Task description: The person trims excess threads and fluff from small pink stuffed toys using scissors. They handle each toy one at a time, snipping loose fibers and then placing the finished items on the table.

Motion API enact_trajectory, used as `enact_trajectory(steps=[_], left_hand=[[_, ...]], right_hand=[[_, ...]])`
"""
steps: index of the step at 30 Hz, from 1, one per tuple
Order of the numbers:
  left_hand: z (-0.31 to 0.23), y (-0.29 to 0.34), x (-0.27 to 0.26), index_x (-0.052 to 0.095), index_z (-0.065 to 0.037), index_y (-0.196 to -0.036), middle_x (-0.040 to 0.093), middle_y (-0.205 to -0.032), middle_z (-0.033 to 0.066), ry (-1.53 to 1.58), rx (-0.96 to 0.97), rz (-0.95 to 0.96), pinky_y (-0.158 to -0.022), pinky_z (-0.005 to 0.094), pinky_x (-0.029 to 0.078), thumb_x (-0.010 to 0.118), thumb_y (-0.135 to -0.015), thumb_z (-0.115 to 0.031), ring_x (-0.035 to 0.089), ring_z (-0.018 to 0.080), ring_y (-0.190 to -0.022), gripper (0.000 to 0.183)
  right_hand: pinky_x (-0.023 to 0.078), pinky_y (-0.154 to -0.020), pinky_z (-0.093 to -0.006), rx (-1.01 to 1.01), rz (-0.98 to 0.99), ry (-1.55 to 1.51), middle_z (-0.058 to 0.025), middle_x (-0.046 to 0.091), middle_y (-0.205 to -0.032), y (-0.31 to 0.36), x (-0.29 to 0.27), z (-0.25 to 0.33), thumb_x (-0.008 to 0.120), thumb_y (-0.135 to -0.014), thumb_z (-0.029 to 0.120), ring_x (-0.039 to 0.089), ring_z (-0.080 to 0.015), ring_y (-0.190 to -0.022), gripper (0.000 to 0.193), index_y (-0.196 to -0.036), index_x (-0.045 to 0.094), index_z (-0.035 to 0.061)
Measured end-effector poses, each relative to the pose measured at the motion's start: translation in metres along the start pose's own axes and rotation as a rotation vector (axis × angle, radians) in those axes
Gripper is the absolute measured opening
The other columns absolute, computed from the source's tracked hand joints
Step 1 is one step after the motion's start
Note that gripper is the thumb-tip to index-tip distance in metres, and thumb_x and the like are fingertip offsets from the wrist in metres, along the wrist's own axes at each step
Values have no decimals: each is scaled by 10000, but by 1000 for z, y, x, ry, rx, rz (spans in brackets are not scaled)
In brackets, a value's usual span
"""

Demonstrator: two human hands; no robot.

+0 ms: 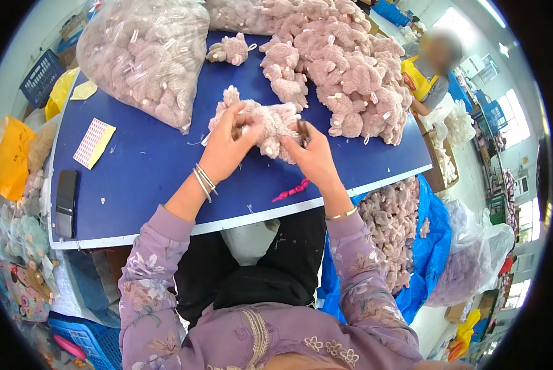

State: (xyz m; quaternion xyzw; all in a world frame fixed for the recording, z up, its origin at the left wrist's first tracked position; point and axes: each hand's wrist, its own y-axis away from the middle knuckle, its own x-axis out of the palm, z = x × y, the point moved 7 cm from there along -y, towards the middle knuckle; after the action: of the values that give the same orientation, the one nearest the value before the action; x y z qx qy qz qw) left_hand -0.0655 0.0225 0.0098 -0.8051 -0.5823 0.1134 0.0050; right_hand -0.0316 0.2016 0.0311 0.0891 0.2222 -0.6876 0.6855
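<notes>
A pinkish-beige fluffy plush toy is held just above the blue table, between my two hands. My left hand is closed around the toy's left side, thumb and fingers pinching its plush. At the toy's right end my right hand is closed, its thumb against the plush. A small dark tool shows at those fingers; its kind is unclear. Behind lies one loose plush toy with a white loop, and to its right a large heap of similar toys.
A clear bag full of plush toys stands at the back left of the blue table. A sticker sheet, a black phone-like object and a pink twisted strip lie on it. A blue sack of toys is at right; a person beyond.
</notes>
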Motion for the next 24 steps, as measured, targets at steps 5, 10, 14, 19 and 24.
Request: enact_trajectory(steps=[5, 10, 14, 19, 24], left_hand=[[4, 1, 5, 453, -1, -1251, 596, -1046, 94, 522, -129, 86, -557, 241, 531, 634, -861, -356, 621, 131, -865, 558], [13, -2, -2, 640, -1, -949, 633, -750, 0, 540, -34, 0, -479, 213, 445, 677, -850, -249, 584, 65, -635, 270], [10, 6, 3, 636, 13, -968, 660, -815, 34, 532, -214, 14, -583, 220, 494, 721, -819, -201, 610, 79, -670, 273], [8, 4, 2, 632, 50, -994, 684, -893, 80, 561, -102, -2, -645, 239, 520, 741, -805, -180, 640, 98, -752, 318], [-4, 10, 8, 646, 46, -1001, 684, -903, 72, 491, -132, 111, -657, 232, 514, 739, -811, -186, 633, 88, -759, 314]], right_hand=[[397, -605, -210, -115, -139, -233, 23, 520, -824, 22, 18, 29, 682, -820, 50, 445, -31, -697, 188, -903, 514, 27], [352, -576, -190, -50, -49, -279, 70, 473, -728, 31, 29, 27, 705, -821, 67, 410, -14, -665, 188, -807, 517, 57], [321, -527, -189, 13, -134, -105, 53, 494, -679, 26, 6, 33, 727, -815, 125, 392, -10, -611, 236, -761, 508, 54], [310, -518, -166, -140, -223, -88, 53, 553, -786, 21, -9, 46, 728, -802, 135, 374, 18, -583, 232, -941, 608, -7], [340, -469, -183, 76, -146, -362, 33, 551, -732, 19, -1, 35, 635, -909, 198, 412, -8, -539, 194, -911, 621, 4]])
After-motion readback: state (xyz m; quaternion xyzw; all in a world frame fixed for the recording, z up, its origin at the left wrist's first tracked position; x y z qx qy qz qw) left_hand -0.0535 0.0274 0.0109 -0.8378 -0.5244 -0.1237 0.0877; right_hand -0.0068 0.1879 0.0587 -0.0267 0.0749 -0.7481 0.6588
